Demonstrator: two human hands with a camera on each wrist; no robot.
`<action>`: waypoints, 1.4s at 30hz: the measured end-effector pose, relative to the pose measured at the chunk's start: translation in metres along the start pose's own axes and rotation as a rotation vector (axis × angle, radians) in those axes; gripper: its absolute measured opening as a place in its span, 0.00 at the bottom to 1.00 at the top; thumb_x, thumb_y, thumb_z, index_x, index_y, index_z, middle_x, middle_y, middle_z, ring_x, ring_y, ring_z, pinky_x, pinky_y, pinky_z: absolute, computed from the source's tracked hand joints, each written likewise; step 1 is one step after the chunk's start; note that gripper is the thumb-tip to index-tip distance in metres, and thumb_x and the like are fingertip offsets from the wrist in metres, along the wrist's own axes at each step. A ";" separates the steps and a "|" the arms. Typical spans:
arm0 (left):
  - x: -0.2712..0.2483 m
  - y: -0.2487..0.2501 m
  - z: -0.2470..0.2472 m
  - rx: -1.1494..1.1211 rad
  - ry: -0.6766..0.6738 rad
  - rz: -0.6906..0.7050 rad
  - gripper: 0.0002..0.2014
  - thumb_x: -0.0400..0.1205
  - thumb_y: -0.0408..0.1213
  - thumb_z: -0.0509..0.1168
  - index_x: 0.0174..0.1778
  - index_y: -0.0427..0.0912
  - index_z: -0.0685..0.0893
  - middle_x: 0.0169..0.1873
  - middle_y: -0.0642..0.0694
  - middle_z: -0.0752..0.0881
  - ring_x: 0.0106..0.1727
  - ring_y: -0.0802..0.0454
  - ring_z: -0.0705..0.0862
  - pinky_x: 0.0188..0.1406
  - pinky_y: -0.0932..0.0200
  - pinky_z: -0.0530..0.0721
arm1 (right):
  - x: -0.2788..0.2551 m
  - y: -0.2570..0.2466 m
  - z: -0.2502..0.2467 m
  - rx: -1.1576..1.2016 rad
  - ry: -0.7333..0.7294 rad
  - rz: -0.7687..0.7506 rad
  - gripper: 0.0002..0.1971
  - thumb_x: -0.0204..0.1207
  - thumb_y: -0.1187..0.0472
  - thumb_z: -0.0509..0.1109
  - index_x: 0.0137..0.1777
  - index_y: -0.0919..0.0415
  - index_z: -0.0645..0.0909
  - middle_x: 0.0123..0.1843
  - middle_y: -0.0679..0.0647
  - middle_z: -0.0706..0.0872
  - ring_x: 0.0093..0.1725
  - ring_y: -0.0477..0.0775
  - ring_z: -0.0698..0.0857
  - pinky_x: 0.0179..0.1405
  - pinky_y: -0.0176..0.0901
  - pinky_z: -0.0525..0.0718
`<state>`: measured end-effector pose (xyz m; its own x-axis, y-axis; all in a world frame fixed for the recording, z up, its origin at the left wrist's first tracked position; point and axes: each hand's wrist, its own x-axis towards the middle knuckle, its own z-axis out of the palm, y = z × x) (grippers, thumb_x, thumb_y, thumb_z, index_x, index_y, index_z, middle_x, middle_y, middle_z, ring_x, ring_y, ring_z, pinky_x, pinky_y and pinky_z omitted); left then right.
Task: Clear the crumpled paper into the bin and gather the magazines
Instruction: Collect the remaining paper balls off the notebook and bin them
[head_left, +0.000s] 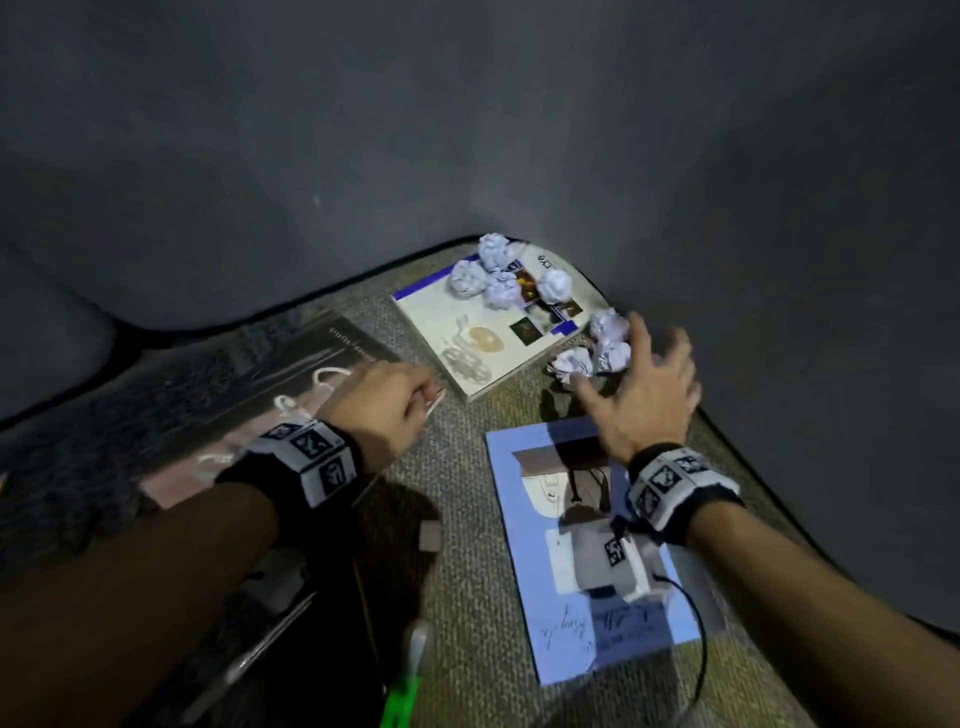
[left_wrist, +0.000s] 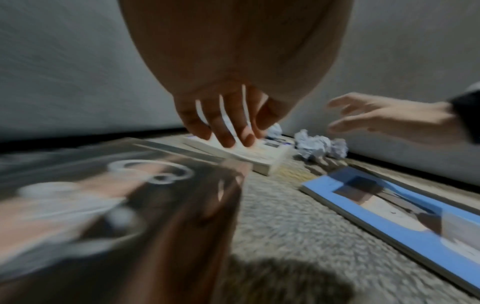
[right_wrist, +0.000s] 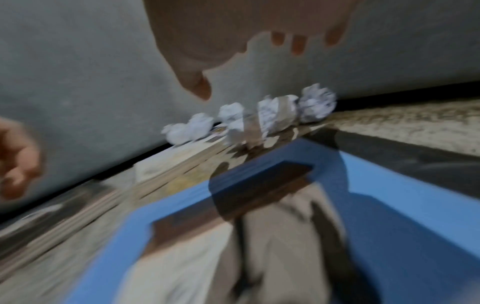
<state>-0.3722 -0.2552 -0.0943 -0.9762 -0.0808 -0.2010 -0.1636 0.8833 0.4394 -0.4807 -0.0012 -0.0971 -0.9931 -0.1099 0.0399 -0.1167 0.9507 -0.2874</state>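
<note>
Three magazines lie on a woven surface: a dark one (head_left: 234, 395) at left, a white one (head_left: 483, 338) at the back, a blue one (head_left: 519, 519) in front. Several crumpled paper balls (head_left: 501, 288) sit on the white magazine. More paper balls (head_left: 605, 327) lie just right of it by the wall. My right hand (head_left: 618, 358) hovers over these with fingers spread, holding nothing; the right wrist view shows the balls (right_wrist: 315, 102) under the hand (right_wrist: 249, 65). My left hand (head_left: 415, 400) hangs with loosely curled fingers (left_wrist: 226, 133) over the dark magazine's far corner (left_wrist: 233, 166), gripping nothing. No bin is in view.
A grey padded wall (head_left: 467, 130) closes off the back and right side, and the paper balls lie close against it. A green object (head_left: 402, 691) sits at the near edge. A black cable (head_left: 701, 639) trails from my right wrist over the blue magazine.
</note>
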 end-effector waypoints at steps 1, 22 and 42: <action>0.012 0.009 0.006 0.028 0.025 0.013 0.09 0.77 0.42 0.59 0.50 0.52 0.79 0.49 0.48 0.83 0.55 0.44 0.79 0.55 0.47 0.79 | 0.011 0.009 0.005 -0.017 -0.051 0.030 0.47 0.65 0.27 0.65 0.81 0.43 0.53 0.79 0.64 0.60 0.74 0.71 0.66 0.68 0.71 0.69; 0.212 0.052 0.043 0.342 0.155 -0.070 0.22 0.78 0.61 0.61 0.59 0.48 0.71 0.67 0.39 0.67 0.63 0.31 0.71 0.56 0.33 0.77 | 0.069 0.015 0.058 -0.029 -0.174 -0.070 0.28 0.72 0.47 0.65 0.71 0.50 0.65 0.69 0.55 0.71 0.60 0.69 0.74 0.52 0.67 0.76; 0.210 0.093 0.029 0.431 -0.122 0.173 0.30 0.77 0.62 0.60 0.71 0.51 0.62 0.61 0.29 0.72 0.49 0.28 0.82 0.50 0.43 0.81 | 0.030 0.031 0.014 0.281 -0.327 -0.299 0.18 0.72 0.50 0.64 0.61 0.47 0.67 0.46 0.46 0.81 0.43 0.57 0.80 0.41 0.48 0.75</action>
<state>-0.5885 -0.1764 -0.1215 -0.9561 0.1161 -0.2692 0.0986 0.9921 0.0778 -0.5147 0.0208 -0.1183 -0.8609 -0.4923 -0.1287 -0.3483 0.7545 -0.5563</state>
